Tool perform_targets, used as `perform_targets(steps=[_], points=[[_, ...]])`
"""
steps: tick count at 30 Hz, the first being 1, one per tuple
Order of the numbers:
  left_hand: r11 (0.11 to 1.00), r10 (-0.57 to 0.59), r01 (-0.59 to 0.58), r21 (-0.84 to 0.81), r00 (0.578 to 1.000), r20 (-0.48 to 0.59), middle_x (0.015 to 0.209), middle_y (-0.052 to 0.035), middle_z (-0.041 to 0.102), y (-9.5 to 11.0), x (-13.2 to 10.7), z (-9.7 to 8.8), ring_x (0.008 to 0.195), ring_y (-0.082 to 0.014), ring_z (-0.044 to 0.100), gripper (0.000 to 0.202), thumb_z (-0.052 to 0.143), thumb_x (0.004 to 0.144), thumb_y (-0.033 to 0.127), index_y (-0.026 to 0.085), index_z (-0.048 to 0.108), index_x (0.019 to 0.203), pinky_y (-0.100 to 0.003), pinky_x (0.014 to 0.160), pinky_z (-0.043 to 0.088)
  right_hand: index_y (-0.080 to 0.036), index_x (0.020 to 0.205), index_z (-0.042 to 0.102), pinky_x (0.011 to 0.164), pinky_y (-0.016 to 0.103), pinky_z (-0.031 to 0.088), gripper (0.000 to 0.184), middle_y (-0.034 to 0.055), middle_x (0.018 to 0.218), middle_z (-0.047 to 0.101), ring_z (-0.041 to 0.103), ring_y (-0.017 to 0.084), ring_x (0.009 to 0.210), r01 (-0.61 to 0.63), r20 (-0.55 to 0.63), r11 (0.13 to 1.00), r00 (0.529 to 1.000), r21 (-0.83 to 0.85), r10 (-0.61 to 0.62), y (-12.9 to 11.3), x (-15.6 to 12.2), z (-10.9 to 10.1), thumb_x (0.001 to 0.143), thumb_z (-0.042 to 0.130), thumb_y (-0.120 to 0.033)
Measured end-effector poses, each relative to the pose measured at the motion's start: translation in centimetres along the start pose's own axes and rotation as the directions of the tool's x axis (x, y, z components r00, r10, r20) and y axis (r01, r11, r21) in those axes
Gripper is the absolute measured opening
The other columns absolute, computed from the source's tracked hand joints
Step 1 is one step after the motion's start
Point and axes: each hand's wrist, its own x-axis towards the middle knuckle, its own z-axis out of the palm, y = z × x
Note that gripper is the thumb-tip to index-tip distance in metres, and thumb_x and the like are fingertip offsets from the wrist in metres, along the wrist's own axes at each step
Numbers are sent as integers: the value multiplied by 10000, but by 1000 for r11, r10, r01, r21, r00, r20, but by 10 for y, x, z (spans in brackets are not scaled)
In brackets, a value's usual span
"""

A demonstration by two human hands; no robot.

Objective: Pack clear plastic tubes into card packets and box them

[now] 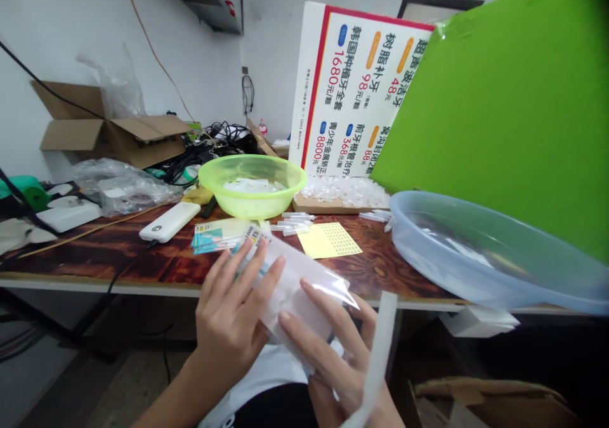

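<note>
Packet (pixel 295 263) is slanting between both hands, near the tabletop (pixel 157 266) edge. On my feed, the left hand (pixel 228 317) is holding one side under outstretched fingers, the right hand (pixel 340 358) gripping the other.

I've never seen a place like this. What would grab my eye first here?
Probably the bright green panel filling the upper right, with a printed sign beside it on the left. Next, the left hand and right hand, low in the middle, holding a clear bag at the table's front edge. Behind them sits a yellow-green bowl; a wide blue basin stands at the right.
</note>
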Motion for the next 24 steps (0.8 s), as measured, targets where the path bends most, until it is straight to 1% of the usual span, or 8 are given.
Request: perform_targets(steps=[2, 6, 11, 14, 16, 20, 22, 24], points=[[1000, -23, 23, -14, 1000, -1, 1291, -227, 626, -1, -3, 6, 1320, -322, 501, 420, 331, 1010, 259, 70, 568, 1300, -506, 1086, 392, -257, 1210, 631, 980, 523, 319, 502, 95, 1452, 475, 458, 338, 1255, 1, 3, 1000, 1000, 9, -1, 0, -2, 0, 833, 413, -7], [997, 9, -9, -78, 1000, 9, 1239, -218, 639, -1, -4, 12, 1245, -295, 557, 376, 391, 974, 150, 62, 552, 1302, -481, 1051, 440, -247, 1227, 617, 1004, 548, 304, 524, 83, 1427, 504, 463, 337, 1235, -48, -22, 999, 999, 22, 49, -2, -1, -1, 801, 423, -13], [996, 42, -42, -76, 999, 0, 1214, -212, 648, 0, -2, 12, 1233, -297, 562, 388, 412, 944, 70, 45, 541, 1309, -469, 1036, 459, -264, 1258, 607, 1014, 566, 303, 562, 71, 1462, 474, 420, 345, 1259, -68, 53, 997, 996, -33, 70, -1, 3, -3, 787, 434, -11], [998, 25, -25, -54, 1000, -7, 1175, -191, 660, -1, -4, 9, 1186, -284, 584, 359, 429, 942, 101, 72, 560, 1275, -455, 1026, 455, -245, 1274, 598, 1026, 556, 313, 567, 69, 1463, 466, 397, 337, 1274, -28, 65, 1000, 997, 7, 28, 4, 5, -9, 787, 437, -5], [999, -25, 24, -37, 999, -23, 1133, -186, 664, -6, -8, 11, 1132, -285, 600, 319, 450, 939, 142, 84, 574, 1227, -452, 999, 464, -210, 1243, 613, 1008, 504, 367, 532, 78, 1426, 494, 422, 318, 1256, 24, 1, 999, 1000, 39, -24, 6, 6, -15, 789, 454, 17], [971, -192, 196, 140, 981, -39, 1055, -160, 666, -30, -25, 29, 1034, -287, 611, 229, 472, 915, 176, 140, 568, 1120, -441, 932, 484, -233, 1174, 657, 900, 419, 455, 543, 41, 1343, 551, 512, 272, 1149, 21, -283, 998, 959, 56, -4, 7, 7, -23, 766, 512, 95], [944, -256, 248, 220, 967, 11, 1050, -155, 666, -46, -35, 42, 1016, -302, 606, 246, 464, 881, 126, 157, 571, 1101, -451, 911, 475, -298, 1168, 665, 889, 442, 457, 552, 12, 1361, 541, 513, 279, 1153, -11, -365, 999, 931, 42, 25, 7, 5, -23, 784, 540, 79], [925, -309, 276, 260, 947, 92, 1041, -144, 674, -58, -44, 55, 999, -314, 606, 306, 463, 826, 64, 171, 592, 1083, -450, 885, 467, -361, 1157, 664, 910, 495, 450, 506, 0, 1387, 522, 498, 308, 1201, -32, -382, 999, 924, -7, 27, 8, 0, -19, 817, 599, 8]])
